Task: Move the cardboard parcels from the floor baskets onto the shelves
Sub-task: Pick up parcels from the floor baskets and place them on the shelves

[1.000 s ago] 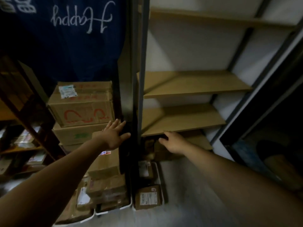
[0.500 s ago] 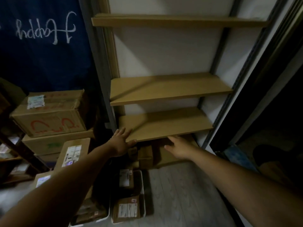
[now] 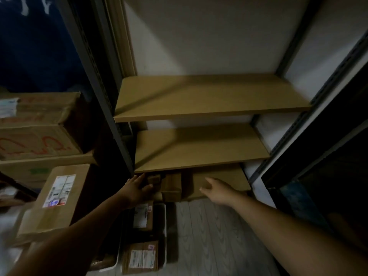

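- In the head view, the left hand (image 3: pixel 137 189) is seen stretched out just below the front edge of the lower shelf (image 3: pixel 199 150). Its fingers are straight and slightly spread, and nothing is grasped. The fingertips lie at a small brown parcel (image 3: pixel 153 179), but contact cannot be made out in the dim light.
- The right hand (image 3: pixel 216 189) is held out to the right of it, with the fingers loose and released and the thumb set apart. It is seen in front of a large cardboard box (image 3: pixel 229 176) that sits under the lower shelf. Whether the box is touched cannot be told.
- Between the two hands a medium carton (image 3: pixel 171 186) is stood at floor level, just beside the large cardboard box.
- The upper shelf (image 3: pixel 209 96) and the lower shelf are shown as tan boards, flanked on the left by a dark metal upright (image 3: pixel 103 86).
- A white basket (image 3: pixel 164 222) is set on the grey plank floor (image 3: pixel 209 236), below the left hand. Two parcels are held in it: a labelled parcel (image 3: pixel 142 216) at the far end and a second labelled parcel (image 3: pixel 141 258) at the near end.
- A second basket (image 3: pixel 116 261) is partly seen to its left, largely hidden by the left forearm.
- A tall parcel (image 3: pixel 59 198) with a white label is stood at the left, near stacked boxes (image 3: pixel 39 126) marked in red, with a blue cloth (image 3: pixel 29 52) above them.
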### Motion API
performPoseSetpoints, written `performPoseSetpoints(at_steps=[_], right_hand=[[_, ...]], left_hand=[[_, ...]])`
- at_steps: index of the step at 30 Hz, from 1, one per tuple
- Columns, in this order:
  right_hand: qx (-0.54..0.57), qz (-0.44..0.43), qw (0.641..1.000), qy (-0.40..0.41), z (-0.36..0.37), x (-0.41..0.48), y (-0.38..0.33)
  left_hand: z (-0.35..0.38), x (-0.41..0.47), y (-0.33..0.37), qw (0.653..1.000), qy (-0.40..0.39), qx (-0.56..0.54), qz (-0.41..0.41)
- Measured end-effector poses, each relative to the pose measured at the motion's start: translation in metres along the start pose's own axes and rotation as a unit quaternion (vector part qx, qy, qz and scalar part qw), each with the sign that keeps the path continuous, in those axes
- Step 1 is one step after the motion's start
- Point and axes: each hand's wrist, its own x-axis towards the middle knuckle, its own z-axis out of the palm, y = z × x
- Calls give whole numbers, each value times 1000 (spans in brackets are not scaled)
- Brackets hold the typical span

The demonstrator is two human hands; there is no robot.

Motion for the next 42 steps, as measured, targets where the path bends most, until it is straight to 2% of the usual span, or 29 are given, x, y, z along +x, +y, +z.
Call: performPoseSetpoints(at_steps=[4, 9, 14, 21, 29, 35, 42], right_hand=[[15, 14, 1000, -15, 15, 49, 17], [-5, -3, 1000, -28, 49, 151, 47], [8, -31, 999, -39, 98, 247, 79], [47, -42, 997, -51, 172, 339, 119], [85, -64, 994, -3, 237, 413, 143], [127, -94, 987, -1, 256, 432, 148], [185, -92, 978, 3, 253, 428, 145]], left_hand=[[32, 44, -8, 999, 17, -20, -32], [90, 118, -22, 998, 27, -21, -56], [152, 197, -48, 998, 33, -23, -48], [226, 293, -93, 995, 52, -88, -10], [285, 359, -109, 963, 110, -246, -30], [299, 383, -119, 962, 106, -247, -42], [303, 388, -118, 950, 116, -291, -7]])
